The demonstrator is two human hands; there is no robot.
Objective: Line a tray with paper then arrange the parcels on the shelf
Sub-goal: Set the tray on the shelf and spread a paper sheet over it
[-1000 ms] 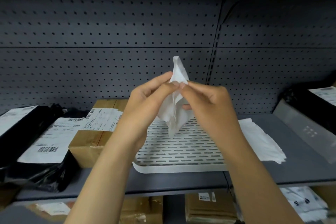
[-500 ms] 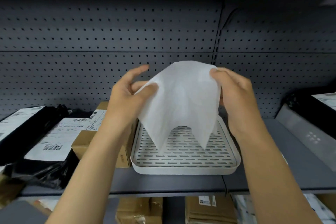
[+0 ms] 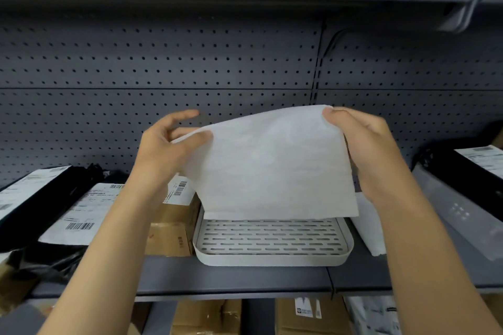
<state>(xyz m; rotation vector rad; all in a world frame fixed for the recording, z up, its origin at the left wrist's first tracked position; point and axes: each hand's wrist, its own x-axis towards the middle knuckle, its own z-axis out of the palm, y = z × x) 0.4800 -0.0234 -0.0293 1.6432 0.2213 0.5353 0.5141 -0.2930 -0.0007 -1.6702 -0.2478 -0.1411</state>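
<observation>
Above the slotted white tray (image 3: 272, 258), a white paper sheet (image 3: 272, 166) hangs spread between both hands, its long axis running from nine to three o'clock, top edge tilted higher toward three, lower edge hanging just over the tray's far half. At nine o'clock the left hand (image 3: 166, 149) pinches the sheet's upper corner, its other fingers loose. At three o'clock the right hand (image 3: 364, 149) grips the opposite corner. Beneath, the tray sits on a grey shelf (image 3: 245, 277). A cardboard box (image 3: 171, 231) touches the tray's nine o'clock side; black bagged parcels (image 3: 40, 204) lie farther out.
</observation>
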